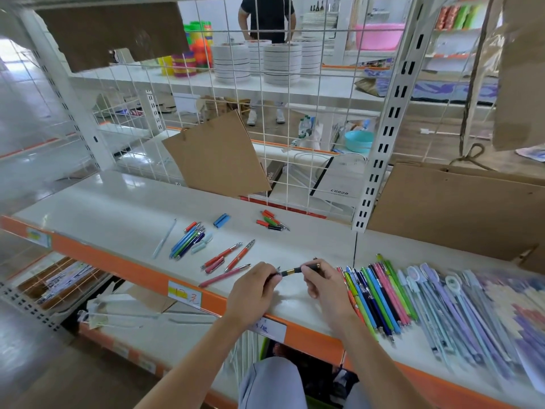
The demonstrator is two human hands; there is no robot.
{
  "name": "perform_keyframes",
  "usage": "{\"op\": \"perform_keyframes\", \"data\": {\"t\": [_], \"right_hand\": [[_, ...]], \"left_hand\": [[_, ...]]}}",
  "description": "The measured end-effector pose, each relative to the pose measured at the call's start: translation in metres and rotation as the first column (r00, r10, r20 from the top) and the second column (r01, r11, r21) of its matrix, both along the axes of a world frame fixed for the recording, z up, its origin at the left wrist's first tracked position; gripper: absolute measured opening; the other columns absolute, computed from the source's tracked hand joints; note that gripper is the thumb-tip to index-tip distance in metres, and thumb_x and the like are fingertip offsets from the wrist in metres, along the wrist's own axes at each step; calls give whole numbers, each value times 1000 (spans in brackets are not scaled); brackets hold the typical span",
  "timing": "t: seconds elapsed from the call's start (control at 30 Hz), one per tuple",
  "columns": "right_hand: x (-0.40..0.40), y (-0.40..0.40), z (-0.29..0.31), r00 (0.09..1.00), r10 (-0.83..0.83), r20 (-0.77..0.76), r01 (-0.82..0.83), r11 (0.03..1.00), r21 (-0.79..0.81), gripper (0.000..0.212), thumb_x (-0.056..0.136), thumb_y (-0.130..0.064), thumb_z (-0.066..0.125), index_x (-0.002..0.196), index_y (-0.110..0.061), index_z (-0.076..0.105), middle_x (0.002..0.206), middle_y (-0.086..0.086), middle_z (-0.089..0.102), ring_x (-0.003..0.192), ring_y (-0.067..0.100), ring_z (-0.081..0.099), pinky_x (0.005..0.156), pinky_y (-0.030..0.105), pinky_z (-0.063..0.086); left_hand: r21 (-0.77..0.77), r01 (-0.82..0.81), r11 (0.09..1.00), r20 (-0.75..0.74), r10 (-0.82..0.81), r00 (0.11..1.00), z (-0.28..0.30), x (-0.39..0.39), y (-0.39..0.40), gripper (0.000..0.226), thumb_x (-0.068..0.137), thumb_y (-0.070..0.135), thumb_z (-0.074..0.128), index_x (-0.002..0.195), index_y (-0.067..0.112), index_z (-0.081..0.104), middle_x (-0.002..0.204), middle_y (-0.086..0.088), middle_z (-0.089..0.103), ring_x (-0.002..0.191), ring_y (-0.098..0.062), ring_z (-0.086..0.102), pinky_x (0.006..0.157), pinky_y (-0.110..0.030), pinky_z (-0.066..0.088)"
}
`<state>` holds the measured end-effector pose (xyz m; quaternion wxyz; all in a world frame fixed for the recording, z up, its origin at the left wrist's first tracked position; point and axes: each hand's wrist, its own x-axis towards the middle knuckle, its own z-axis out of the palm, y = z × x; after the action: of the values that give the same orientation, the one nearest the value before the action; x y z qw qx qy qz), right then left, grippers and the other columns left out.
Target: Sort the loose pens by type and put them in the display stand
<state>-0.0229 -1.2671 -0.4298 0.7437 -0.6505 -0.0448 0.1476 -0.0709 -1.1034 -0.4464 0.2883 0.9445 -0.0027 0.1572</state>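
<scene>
Both forearms reach forward over the orange front edge of the shelf, and the two hands meet above the glossy white surface (124, 208). The left hand (253, 290) has its fingers curled, and the fingertips pinch the pointed metal end of a slim black pen with a gold band (290, 271). The right hand (323, 283) is curled around the other end of the same pen, with the thumb and the first fingers closed on the barrel. The pen lies almost level between the two hands, a little above the surface.

To the right, touching side by side, lies a row of thin smooth plastic pens in green, blue, pink and dark navy (380, 296), and beyond it a row of pale lilac and light blue pens with rounded flat tops (448, 308). To the left of the hands there is a loose group of red and pink pens with silver metal tips (228, 259). Further back lies a bunch of blue, green and purple pens (187, 242), and a small pile of short red and green pens (271, 221) is near the white wire grid (265, 119). A flat brown cardboard sheet (215, 156) leans on this grid.
</scene>
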Motion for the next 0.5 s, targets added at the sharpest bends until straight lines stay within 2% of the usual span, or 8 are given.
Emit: {"op": "perform_keyframes", "data": {"t": [0.23, 0.33, 0.5], "right_hand": [[1, 9, 16, 994, 84, -64, -83, 996, 13, 14, 93, -9, 56, 81, -2, 57, 62, 4, 51, 49, 11, 40, 45, 19, 32], [-1, 27, 15, 995, 45, -90, -43, 999, 22, 18, 93, -9, 57, 75, -6, 54, 61, 4, 50, 48, 11, 40, 45, 19, 31], [4, 52, 11, 979, -80, -187, 71, 996, -57, 26, 91, -10, 57, 66, -11, 49, 53, 2, 41, 41, 9, 30, 39, 18, 25]], "left_hand": [[-19, 4, 1000, 1, -4, 1000, -1, 1, 0, 26, 100, 32, 39, 95, 13, 56, 80, 10, 49, 69, -9, 46, 60, -22, 28], [-92, -53, 994, 19, 55, 998, -4, 2, 4, 23, 98, 30, 46, 91, 13, 58, 78, 9, 54, 69, -9, 48, 60, -23, 31], [-88, -133, 987, 40, 137, 990, -3, 0, 6, 22, 97, 29, 49, 89, 11, 59, 79, 4, 58, 68, -12, 49, 59, -25, 32]]}}
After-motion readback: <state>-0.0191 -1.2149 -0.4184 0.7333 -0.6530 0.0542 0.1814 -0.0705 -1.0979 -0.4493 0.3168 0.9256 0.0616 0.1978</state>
